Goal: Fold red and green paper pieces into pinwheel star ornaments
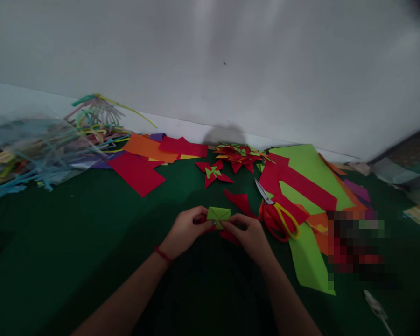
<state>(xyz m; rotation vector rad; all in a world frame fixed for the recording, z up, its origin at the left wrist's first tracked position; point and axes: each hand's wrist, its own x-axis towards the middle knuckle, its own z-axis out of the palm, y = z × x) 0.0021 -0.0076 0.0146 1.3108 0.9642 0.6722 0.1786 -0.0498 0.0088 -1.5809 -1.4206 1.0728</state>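
My left hand (185, 231) and my right hand (249, 234) meet over the dark green table cover (91, 242), both pinching a small folded green paper piece (219, 214) with red paper showing beneath it. The left wrist wears a red band. Just beyond lies a finished red and green paper pinwheel (213, 173), and behind it a heap of similar folded pieces (240, 156). Scissors with yellow and red handles (278, 214) lie right beside my right hand, blades pointing away.
Red, orange and purple paper sheets (150, 158) lie at the back left. Green and red sheets (301, 182) spread to the right. A clear bag with coloured strips (38, 149) sits far left. A white wall (210, 70) closes the back.
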